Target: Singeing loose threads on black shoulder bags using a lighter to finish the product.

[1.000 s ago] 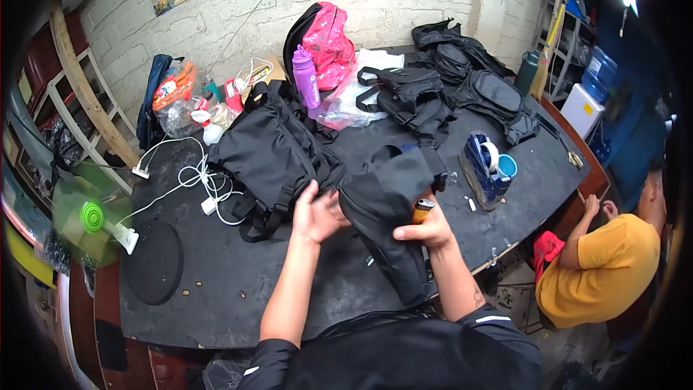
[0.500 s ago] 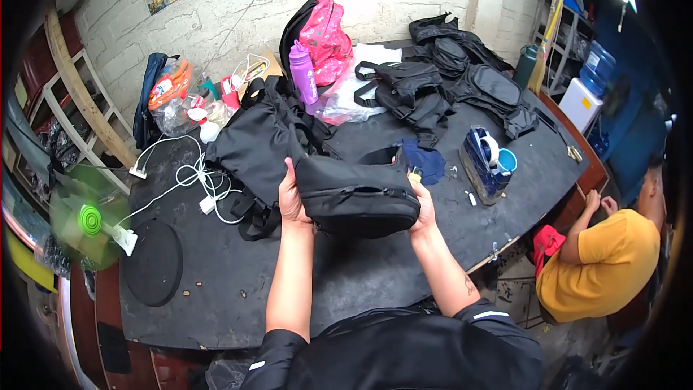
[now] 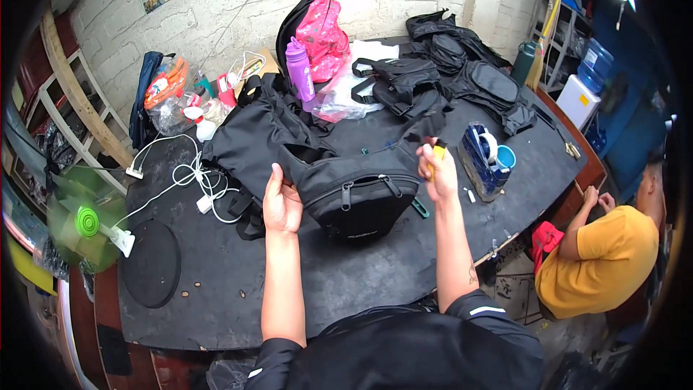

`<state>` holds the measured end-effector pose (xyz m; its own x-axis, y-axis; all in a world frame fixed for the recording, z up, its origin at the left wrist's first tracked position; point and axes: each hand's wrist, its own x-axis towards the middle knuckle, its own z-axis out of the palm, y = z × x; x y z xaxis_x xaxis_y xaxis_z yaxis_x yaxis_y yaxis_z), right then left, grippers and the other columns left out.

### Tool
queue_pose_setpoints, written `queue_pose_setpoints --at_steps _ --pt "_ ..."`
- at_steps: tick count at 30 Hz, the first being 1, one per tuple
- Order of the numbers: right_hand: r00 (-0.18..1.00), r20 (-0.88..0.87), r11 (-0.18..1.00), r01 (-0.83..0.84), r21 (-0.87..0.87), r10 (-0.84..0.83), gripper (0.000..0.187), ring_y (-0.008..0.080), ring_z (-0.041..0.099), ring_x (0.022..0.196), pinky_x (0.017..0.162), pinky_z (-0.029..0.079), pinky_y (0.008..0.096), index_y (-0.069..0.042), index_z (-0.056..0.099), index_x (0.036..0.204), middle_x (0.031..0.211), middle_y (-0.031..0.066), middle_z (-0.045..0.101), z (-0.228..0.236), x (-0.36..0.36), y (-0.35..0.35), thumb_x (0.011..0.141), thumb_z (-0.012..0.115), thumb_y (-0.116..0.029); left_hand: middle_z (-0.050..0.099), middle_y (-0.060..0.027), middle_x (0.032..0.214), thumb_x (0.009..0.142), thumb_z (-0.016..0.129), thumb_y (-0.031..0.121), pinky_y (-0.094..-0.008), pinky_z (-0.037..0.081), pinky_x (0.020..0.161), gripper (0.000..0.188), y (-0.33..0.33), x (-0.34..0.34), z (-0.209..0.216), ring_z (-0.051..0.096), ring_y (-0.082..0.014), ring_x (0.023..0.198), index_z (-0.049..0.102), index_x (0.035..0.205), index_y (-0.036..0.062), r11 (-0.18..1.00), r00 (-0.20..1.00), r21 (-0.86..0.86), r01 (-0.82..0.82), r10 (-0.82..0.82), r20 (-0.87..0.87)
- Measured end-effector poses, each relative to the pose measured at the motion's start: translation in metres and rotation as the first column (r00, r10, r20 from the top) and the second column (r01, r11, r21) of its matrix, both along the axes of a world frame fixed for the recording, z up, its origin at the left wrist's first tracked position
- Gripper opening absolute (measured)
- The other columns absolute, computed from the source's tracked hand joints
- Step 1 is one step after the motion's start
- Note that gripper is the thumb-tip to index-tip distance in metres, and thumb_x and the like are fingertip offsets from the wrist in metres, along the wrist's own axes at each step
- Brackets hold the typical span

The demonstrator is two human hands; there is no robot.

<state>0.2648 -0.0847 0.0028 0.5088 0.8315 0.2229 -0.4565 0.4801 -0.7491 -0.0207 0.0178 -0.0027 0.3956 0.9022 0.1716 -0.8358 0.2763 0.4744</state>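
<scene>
At the left end of the black bag (image 3: 361,209), our left hand (image 3: 284,206) stands unclenched, thumb (image 3: 275,176) raised; beside the bag's right end, our right hand (image 3: 439,172) is curled tight, forearms (image 3: 286,285) stretched forward.

By the look of it, a bag workshop: black bags (image 3: 361,206) crowd a scuffed dark tabletop (image 3: 224,318), a tape dispenser (image 3: 474,161) stands on it, a bare block wall (image 3: 390,0) rises behind it, and another person (image 3: 605,263) is to its right.

Fan blades (image 3: 89,218) blurred, yellow object (image 3: 437,152) partly hidden by the right fingers (image 3: 425,165)
</scene>
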Motion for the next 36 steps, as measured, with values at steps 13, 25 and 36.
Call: queue_pose_setpoints --at_steps 13,25,36 --pt "-0.063 0.965 0.805 0.538 0.249 -0.256 0.042 0.0286 0.057 0.058 0.052 0.046 0.0360 -0.003 0.053 0.075 0.069 0.0098 0.053 0.084 -0.106 -0.052 0.068 0.077 -0.036 0.065 -0.0058 0.105 0.095 0.049 0.026 -0.0288 0.046 0.088 0.029 -0.028 0.048 0.039 0.060 -0.0150 0.097 0.061 0.105 0.0015 0.945 0.973 0.315 -0.092 0.152 -0.174" --pt "0.660 0.744 0.955 0.142 -0.261 0.105 0.014 0.0069 0.053 0.058 0.053 0.040 0.0218 -0.002 0.059 0.075 0.064 -0.0001 0.058 0.061 -0.061 -0.079 0.081 0.064 -0.013 0.063 -0.0039 0.092 0.095 0.048 0.032 -0.0280 0.049 0.075 0.029 -0.015 0.015 0.014 0.059 -0.0132 0.082 0.059 0.098 0.0049 0.976 0.972 0.122 -0.180 0.196 -0.132" --pt "0.826 -0.388 0.894 -0.448 -0.009 0.410 0.039 0.0116 0.043 0.046 0.048 0.039 0.0238 -0.006 0.063 0.104 0.062 -0.0022 0.051 -0.021 -0.012 -0.034 0.084 0.065 -0.039 0.061 -0.0092 0.081 0.098 0.042 0.028 -0.0301 0.044 0.065 0.029 -0.026 0.002 0.019 0.051 -0.0179 0.068 0.056 0.100 0.0025 0.930 0.911 0.035 0.366 -0.366 0.192"
